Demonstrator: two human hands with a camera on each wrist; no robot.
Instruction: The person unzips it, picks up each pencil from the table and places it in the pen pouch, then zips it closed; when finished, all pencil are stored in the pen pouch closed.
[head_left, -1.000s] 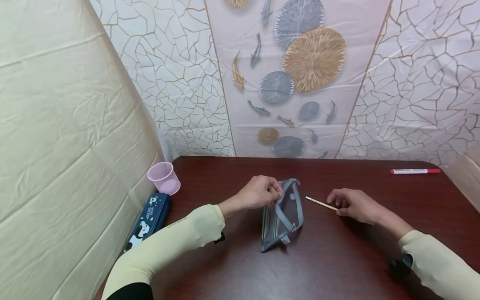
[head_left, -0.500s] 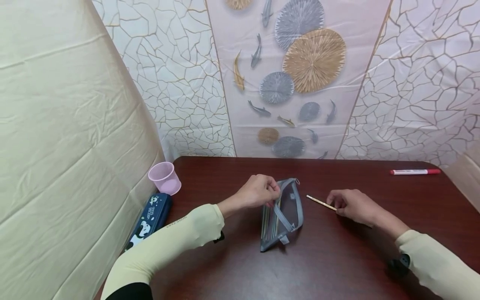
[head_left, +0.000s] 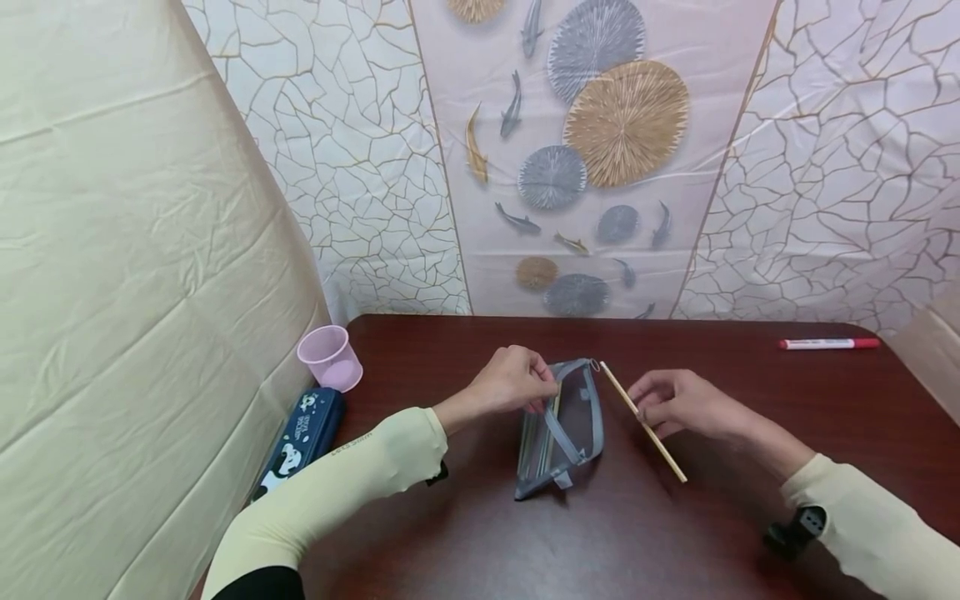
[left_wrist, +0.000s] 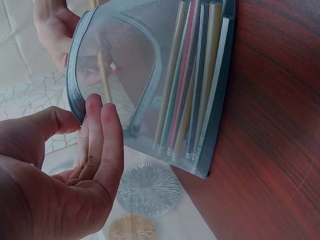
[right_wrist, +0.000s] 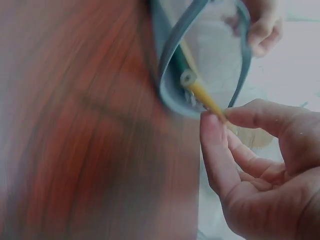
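Observation:
My left hand (head_left: pixel 513 382) pinches the upper rim of a grey mesh zip pencil pouch (head_left: pixel 597 421), holding its mouth open toward the right. Through the mesh in the left wrist view, several pencils (left_wrist: pixel 186 85) of different colours lie side by side along the bottom. My right hand (head_left: pixel 688 404) pinches a yellow pencil (head_left: pixel 663 452) near its middle between thumb and fingers. This pencil slants, its far end close to the zip pull at the pouch's back corner and its near end pointing toward me. In the right wrist view, the pencil's end (right_wrist: pixel 188 78) overlaps the pouch's mouth.
A pink cup (head_left: pixel 330 358) leans tilted at the table's left edge. Below it lies a dark blue pencil case (head_left: pixel 303 437) with a panda picture, partly behind my left sleeve. A red and white marker (head_left: pixel 828 343) rests at the back right. A patterned curtain (head_left: pixel 375 167) hangs behind the table (head_left: pixel 465 550).
My right hand has lifted and turned the pencil from pointing left to a steep slant, shifting slightly left toward the pouch. The left hand keeps its pinch, with the pouch nudged slightly left.

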